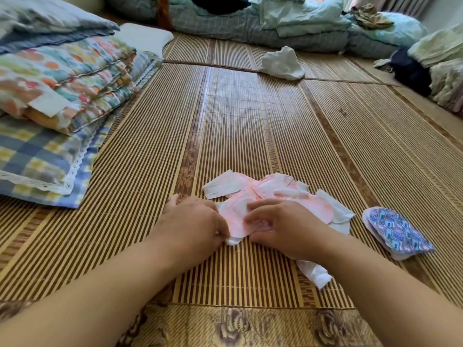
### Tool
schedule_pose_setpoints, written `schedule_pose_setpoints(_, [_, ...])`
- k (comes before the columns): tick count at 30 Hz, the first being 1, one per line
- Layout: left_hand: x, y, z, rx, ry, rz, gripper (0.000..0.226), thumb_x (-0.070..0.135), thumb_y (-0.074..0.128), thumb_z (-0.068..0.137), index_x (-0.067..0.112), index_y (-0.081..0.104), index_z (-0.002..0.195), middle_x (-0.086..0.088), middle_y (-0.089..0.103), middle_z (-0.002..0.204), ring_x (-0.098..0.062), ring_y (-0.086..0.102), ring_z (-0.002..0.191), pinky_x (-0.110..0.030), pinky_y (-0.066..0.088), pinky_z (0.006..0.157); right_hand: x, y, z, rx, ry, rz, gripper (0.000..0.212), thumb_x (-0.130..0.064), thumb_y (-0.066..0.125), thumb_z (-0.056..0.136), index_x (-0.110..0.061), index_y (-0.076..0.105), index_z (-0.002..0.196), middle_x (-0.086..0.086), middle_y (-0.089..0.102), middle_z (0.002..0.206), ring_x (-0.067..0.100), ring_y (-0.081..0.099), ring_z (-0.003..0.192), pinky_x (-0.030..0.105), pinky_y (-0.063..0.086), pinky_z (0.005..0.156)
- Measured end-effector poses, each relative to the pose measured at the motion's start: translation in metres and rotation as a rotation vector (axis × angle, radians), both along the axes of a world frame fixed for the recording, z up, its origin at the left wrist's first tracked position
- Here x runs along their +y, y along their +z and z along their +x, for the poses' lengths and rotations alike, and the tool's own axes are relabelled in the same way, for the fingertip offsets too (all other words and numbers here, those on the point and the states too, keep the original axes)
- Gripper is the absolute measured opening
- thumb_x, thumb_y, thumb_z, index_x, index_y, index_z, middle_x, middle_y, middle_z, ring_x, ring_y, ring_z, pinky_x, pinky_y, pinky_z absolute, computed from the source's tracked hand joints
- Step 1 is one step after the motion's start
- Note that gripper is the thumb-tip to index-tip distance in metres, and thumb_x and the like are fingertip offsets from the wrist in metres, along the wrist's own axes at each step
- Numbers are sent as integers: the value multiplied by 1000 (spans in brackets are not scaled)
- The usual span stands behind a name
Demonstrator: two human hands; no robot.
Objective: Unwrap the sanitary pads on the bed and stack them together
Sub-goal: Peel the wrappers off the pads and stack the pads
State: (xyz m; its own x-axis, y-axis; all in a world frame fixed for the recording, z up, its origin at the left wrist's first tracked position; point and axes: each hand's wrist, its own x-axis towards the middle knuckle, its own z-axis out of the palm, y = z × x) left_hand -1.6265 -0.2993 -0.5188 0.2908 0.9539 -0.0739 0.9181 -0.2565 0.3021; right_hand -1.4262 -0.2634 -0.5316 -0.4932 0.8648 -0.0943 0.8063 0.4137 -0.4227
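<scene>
Now pinches the near edge of the pink pad [235, 216] with the left hand [193, 219], curls the right hand [280, 224] onto it — low centre of the bamboo mat [250, 121]. Looks partway through: opened pile [273, 189] at twelve o'clock, blue wrapped pad [398, 231] untouched at three o'clock.

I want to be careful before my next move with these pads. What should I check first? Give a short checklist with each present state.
1. Left grip pinches the pink pad edge: ok.
2. Right grip holds the same pad: ok.
3. Pad fully out of its wrapper: cannot tell.
4. Opened pads stacked squarely: not ok, they lie fanned.
5. Patterned pad beside them unwrapped: not ok.
</scene>
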Motion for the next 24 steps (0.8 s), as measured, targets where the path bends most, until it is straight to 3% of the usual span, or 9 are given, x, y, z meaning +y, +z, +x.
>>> schedule_pose_setpoints(3, [0,1,-1,-59,35,96,19,39,54,87,36,70,95,17,65,102,-6,53,104,-56,21,111,1,0,0,19,-12,-28,36,-41,70,76,-39,66,112,-21,52,136,-5,39,115,18,27,97])
schedule_pose_setpoints(5, [1,8,-3,-200,77,177,15,35,58,83,33,72,89,20,65,87,2,56,85,-51,36,102,0,1,-1,35,-13,-33,39,-45,72,74,-38,66,112,-20,53,135,-6,38,110,17,30,93])
schedule_pose_setpoints(7, [3,15,-5,-358,131,211,9,29,65,79,31,74,81,27,58,64,9,52,55,-32,48,76,1,1,-2,27,-4,-5,45,-49,72,72,-37,65,114,-18,54,134,-4,41,111,15,26,91])
schedule_pose_setpoints(9, [3,22,-6,-430,158,187,9,25,68,78,31,74,75,27,49,41,14,47,40,-8,34,49,1,0,-3,17,-6,17,47,-52,71,72,-35,65,115,-17,54,133,-3,43,111,13,25,91])
schedule_pose_setpoints(10, [3,24,-6,-446,158,173,10,23,68,78,30,74,74,27,48,36,17,45,39,-5,30,40,1,-1,-3,22,-12,24,46,-52,70,72,-35,65,115,-17,56,131,-4,43,107,9,26,88])
schedule_pose_setpoints(13, [3,27,-5,-466,142,146,14,22,66,79,32,69,69,38,46,39,19,46,42,-2,33,44,0,-1,-5,73,-48,50,36,-48,67,78,-31,68,109,-13,64,113,-2,51,91,17,46,79])
schedule_pose_setpoints(17, [8,27,-4,-469,145,121,18,28,60,81,36,59,65,23,57,51,15,51,53,-9,33,40,-2,3,-10,118,-105,94,28,-43,65,82,-31,69,107,-16,58,95,4,54,84,31,51,77])
schedule_pose_setpoints(22, [14,27,-6,-630,165,84,18,23,55,85,23,62,68,18,56,50,-3,43,39,-14,30,38,-1,-2,-13,172,-160,116,30,-35,63,84,-29,67,113,-7,66,109,11,57,97,33,49,84])
schedule_pose_setpoints(24, [13,33,-5,-770,171,48,19,21,52,89,22,62,73,11,64,59,-10,53,47,-27,40,47,1,-1,-10,191,-224,207,26,-26,60,87,-23,70,111,-4,69,109,12,58,97,32,48,83])
